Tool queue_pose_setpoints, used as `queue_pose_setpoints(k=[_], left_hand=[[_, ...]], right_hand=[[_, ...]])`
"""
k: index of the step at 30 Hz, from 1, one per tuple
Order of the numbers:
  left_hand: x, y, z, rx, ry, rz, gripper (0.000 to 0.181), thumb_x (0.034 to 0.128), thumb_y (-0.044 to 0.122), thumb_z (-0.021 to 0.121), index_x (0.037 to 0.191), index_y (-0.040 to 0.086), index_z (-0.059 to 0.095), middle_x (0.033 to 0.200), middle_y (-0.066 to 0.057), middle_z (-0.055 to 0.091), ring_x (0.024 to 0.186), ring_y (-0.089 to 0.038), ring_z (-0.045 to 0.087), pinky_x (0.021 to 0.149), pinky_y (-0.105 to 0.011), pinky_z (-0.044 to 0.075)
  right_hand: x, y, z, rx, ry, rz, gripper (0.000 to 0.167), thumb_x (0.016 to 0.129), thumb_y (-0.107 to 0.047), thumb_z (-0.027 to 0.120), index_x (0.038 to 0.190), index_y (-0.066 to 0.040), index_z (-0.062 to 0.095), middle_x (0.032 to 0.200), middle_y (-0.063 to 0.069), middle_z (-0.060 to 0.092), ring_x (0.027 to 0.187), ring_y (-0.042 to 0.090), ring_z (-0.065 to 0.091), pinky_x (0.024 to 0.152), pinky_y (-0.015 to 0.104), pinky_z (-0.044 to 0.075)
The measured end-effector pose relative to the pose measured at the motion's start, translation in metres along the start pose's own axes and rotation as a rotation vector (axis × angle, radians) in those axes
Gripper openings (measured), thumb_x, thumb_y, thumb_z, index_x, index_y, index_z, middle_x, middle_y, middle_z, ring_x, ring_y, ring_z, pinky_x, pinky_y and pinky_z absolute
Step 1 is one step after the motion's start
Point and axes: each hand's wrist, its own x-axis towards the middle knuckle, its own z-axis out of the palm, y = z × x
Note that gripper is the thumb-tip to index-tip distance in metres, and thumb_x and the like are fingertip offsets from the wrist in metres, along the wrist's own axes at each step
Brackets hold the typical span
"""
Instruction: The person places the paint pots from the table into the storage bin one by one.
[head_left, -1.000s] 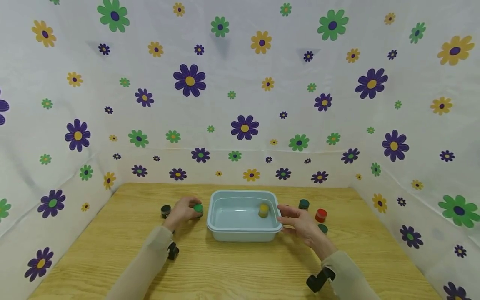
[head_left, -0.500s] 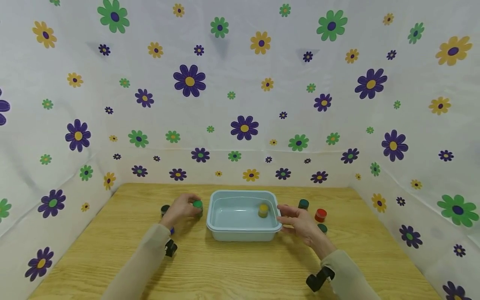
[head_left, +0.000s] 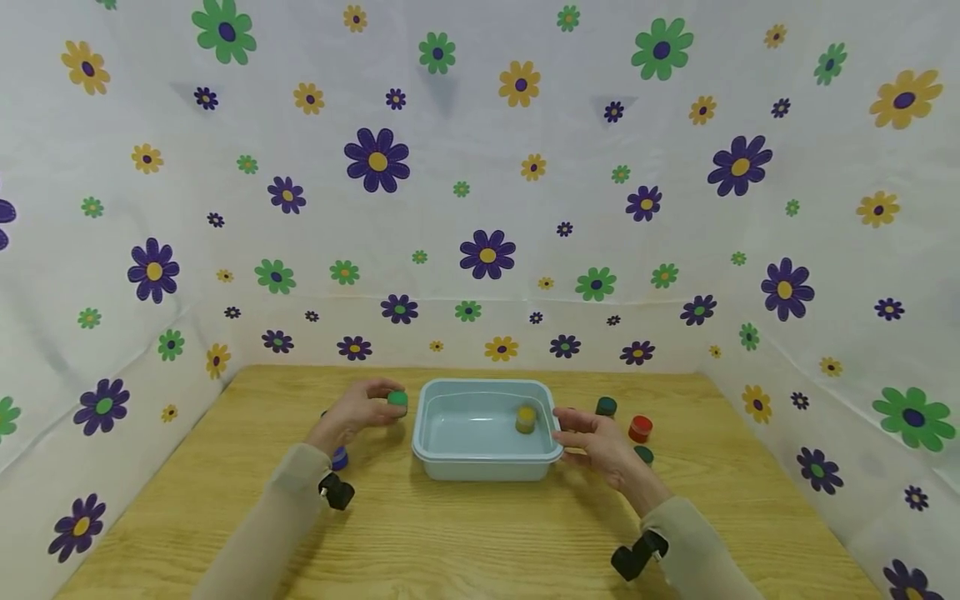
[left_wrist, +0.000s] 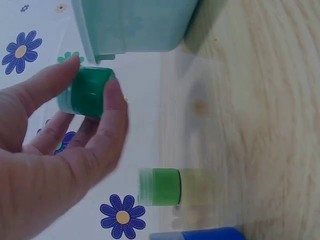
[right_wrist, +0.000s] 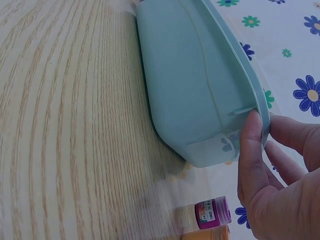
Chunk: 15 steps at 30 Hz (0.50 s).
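My left hand [head_left: 362, 410] pinches a small green jar [head_left: 397, 402] just left of the pale blue tub [head_left: 420, 457]. In the left wrist view the green jar [left_wrist: 90, 92] is between thumb and fingers, clear of the table and near the tub's rim [left_wrist: 90, 45]. My right hand [head_left: 603, 448] grips the tub's right edge; the right wrist view shows fingers [right_wrist: 252, 145] on the rim [right_wrist: 250, 75]. Inside the tub, at its right, is a yellow jar [head_left: 526, 420].
Right of the tub are a dark green jar [head_left: 606, 407], a red jar [head_left: 640, 429] and another dark green jar [head_left: 643, 455]. A blue jar [head_left: 340, 458] stands by my left wrist. The right wrist view shows a purple jar [right_wrist: 212, 213] and an orange jar [right_wrist: 207, 234].
My left hand has lifted the green jar up off the table, and its wrist has shifted a little left, uncovering the blue jar. The right hand still holds the tub's edge.
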Motion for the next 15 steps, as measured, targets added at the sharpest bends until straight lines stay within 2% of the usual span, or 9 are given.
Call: queue_pose_setpoints(k=[3, 7, 11, 15], left_hand=[[0.000, 0.002, -0.001, -0.004, 0.007, 0.052, 0.049, 0.0856, 0.008, 0.075, 0.130, 0.001, 0.055, 0.129, -0.021, 0.054, 0.103, -0.023, 0.062, 0.091, -0.035, 0.058], [-0.002, 0.006, 0.001, 0.015, 0.029, 0.131, 0.053, 0.0847, 0.014, 0.077, 0.131, 0.004, 0.054, 0.131, -0.017, 0.055, 0.113, -0.029, 0.057, 0.096, -0.038, 0.055], [-0.003, 0.010, 0.009, 0.008, 0.058, 0.158, 0.054, 0.0836, 0.017, 0.079, 0.132, 0.008, 0.056, 0.133, -0.013, 0.056, 0.120, -0.033, 0.056, 0.101, -0.042, 0.052], [-0.002, 0.013, 0.022, -0.006, 0.081, 0.169, 0.053, 0.0806, 0.021, 0.082, 0.128, 0.012, 0.059, 0.130, -0.010, 0.058, 0.117, -0.029, 0.060, 0.101, -0.042, 0.052]], right_hand=[[0.002, 0.001, 0.000, 0.012, 0.012, 0.007, 0.051, 0.091, -0.007, 0.069, 0.139, -0.004, 0.053, 0.136, 0.021, 0.054, 0.099, 0.021, 0.066, 0.081, 0.031, 0.061], [0.003, 0.002, 0.000, 0.024, 0.025, 0.013, 0.049, 0.090, -0.005, 0.069, 0.137, -0.005, 0.056, 0.133, 0.020, 0.057, 0.096, 0.020, 0.066, 0.080, 0.031, 0.061], [0.003, 0.003, 0.000, 0.019, 0.020, 0.012, 0.050, 0.090, -0.006, 0.069, 0.138, -0.005, 0.055, 0.134, 0.021, 0.056, 0.095, 0.020, 0.067, 0.080, 0.031, 0.061], [0.001, 0.003, 0.001, 0.017, 0.026, 0.009, 0.049, 0.090, -0.006, 0.069, 0.137, -0.005, 0.056, 0.134, 0.021, 0.056, 0.095, 0.020, 0.067, 0.080, 0.032, 0.061]])
